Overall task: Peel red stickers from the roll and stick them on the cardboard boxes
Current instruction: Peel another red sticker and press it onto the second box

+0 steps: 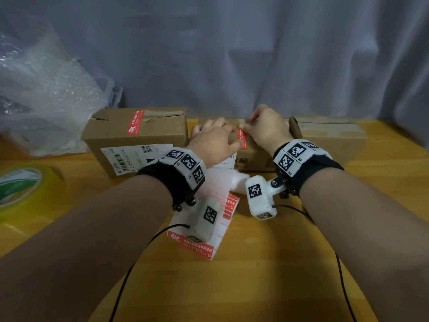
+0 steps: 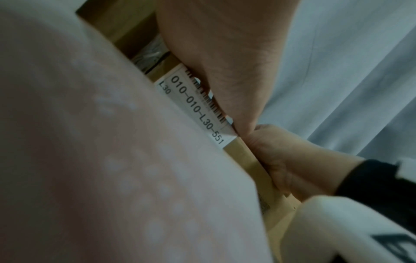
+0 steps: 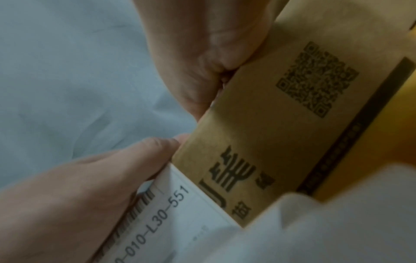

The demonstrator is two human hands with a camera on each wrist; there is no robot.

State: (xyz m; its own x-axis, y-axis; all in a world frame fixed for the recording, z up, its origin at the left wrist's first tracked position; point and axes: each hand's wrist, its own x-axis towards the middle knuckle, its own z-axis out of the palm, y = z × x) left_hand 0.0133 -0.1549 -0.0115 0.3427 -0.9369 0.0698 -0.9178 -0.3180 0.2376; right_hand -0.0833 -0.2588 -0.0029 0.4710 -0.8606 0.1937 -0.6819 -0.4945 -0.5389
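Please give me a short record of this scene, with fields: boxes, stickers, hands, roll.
boxes: left box, middle box, right box on table
stickers: one on the left box; one being pressed on the middle box
hands: left hand and right hand both press that sticker
roll: sticker strip lies near the wrists

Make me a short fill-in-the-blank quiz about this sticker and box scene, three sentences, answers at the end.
1. Both hands, the left hand and the right hand, press a red sticker onto the ____ of the three boxes.
2. The left box already carries a red sticker across its ____ face.
3. The right box shows ____ red sticker.

Missing words: middle; top; no
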